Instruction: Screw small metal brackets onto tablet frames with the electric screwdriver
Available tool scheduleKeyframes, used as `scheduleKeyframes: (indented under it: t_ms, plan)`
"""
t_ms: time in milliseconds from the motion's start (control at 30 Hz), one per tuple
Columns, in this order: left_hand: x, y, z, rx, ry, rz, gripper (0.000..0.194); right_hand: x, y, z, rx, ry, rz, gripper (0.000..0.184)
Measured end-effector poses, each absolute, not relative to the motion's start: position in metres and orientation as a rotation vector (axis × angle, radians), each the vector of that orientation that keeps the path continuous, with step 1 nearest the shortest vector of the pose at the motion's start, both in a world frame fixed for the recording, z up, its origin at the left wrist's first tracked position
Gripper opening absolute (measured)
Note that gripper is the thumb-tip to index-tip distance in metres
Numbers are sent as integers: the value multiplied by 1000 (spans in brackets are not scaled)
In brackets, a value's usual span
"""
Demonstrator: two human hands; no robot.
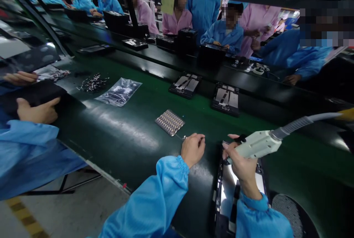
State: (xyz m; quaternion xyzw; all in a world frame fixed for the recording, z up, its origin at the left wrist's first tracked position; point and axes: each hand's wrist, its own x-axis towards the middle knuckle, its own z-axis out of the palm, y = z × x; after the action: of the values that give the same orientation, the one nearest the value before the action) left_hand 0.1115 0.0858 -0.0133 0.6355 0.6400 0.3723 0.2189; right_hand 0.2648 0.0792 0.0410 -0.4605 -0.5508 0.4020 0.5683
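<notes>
My right hand is closed around a pale green handheld tool with a grey ribbed hose. It is above the upper end of an open tablet, whose bright metal inside shows. My left hand is left of that tablet, over the green table, its fingers curled into a pinch. Whatever it pinches is too small or hidden to name. Just beyond that hand lies a panel of small components in rows. A thin, narrow piece lies between the panel and the hand.
Two open tablets lie farther back. A clear plastic bag and a pile of small wired parts are at left. A neighbour's hand rests near a dark case. A round dark mat is at right. Several workers sit opposite.
</notes>
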Motion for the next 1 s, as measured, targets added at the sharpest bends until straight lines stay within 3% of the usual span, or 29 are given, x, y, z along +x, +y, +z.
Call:
scheduleKeyframes:
  t_ms: [467,667,833,1000]
  plan:
    - [108,85,-11,1747,1582,1309,21,256,69,35,-1168,-1385,848,26]
    - [109,86,-15,1791,1450,1311,19,275,60,56,-1046,-1204,778,37]
    - [108,85,-14,1744,1406,1337,28,301,40,75,-1112,-1082,735,40]
    - [112,74,-12,1849,1322,1345,37,321,30,62,-1238,-1082,712,42]
